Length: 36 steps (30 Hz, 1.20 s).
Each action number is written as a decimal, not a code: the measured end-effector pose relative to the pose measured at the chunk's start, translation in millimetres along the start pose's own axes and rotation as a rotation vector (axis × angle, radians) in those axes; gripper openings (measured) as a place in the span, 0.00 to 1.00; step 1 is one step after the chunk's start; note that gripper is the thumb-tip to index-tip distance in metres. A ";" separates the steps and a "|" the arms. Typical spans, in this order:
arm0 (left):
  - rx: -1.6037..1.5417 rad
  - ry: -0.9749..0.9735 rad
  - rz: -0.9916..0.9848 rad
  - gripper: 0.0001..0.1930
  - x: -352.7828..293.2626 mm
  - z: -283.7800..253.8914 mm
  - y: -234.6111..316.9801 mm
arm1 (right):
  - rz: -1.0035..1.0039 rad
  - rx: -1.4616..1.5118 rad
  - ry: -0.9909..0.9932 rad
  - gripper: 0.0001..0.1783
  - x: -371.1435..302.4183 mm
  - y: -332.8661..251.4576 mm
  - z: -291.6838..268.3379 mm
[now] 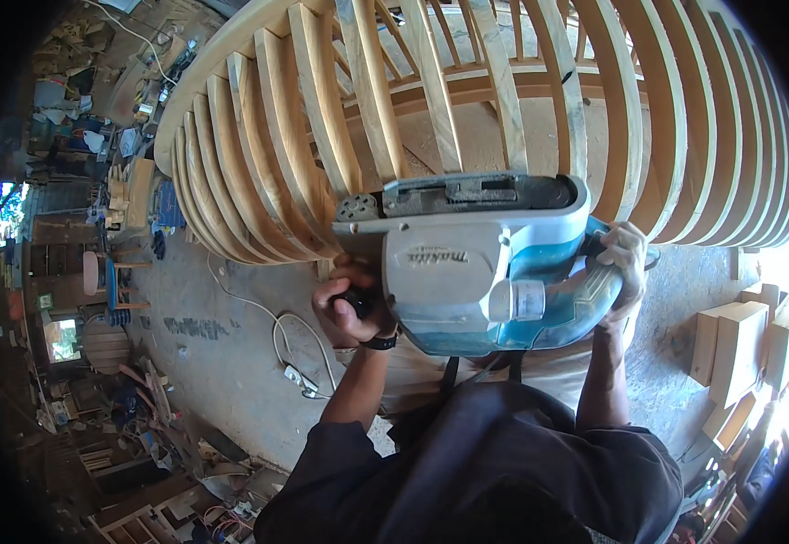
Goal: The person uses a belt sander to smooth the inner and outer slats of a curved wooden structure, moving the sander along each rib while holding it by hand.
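Both hands are gripping the belt sander, a grey and teal machine that is sitting against the curved wooden slats of the chair frame. The left hand is clenching a dark front knob at the sander's left side, a black watch showing on the wrist. The right hand is wrapping around the teal rear handle. A white cable is trailing across the concrete floor, and wooden blocks are lying stacked at the right.
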<state>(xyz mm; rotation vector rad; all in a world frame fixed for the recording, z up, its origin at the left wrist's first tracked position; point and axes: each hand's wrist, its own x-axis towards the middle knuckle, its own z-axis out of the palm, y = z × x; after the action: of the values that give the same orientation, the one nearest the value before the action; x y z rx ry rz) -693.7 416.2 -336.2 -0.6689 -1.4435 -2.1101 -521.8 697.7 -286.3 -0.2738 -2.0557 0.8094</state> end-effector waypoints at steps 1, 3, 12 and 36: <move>-0.008 0.024 -0.011 0.16 8.7 6.1 2.1 | -0.007 0.018 -0.006 0.16 11.3 -2.2 -1.7; 0.090 0.043 -0.050 0.16 31.6 22.6 12.1 | 0.005 0.045 -0.017 0.20 27.2 2.6 -4.3; 0.359 0.108 0.204 0.14 139.4 89.5 9.0 | -0.020 0.174 0.102 0.26 134.1 0.9 6.8; 0.515 0.211 0.214 0.09 178.4 91.6 -6.2 | 0.045 -0.064 -0.014 0.14 166.1 -12.2 20.0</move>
<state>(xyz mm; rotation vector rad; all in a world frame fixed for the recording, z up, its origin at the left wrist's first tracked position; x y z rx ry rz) -822.1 482.5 -196.9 -0.3665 -1.6201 -1.5056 -633.7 757.8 -176.9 -0.3517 -2.0977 0.7752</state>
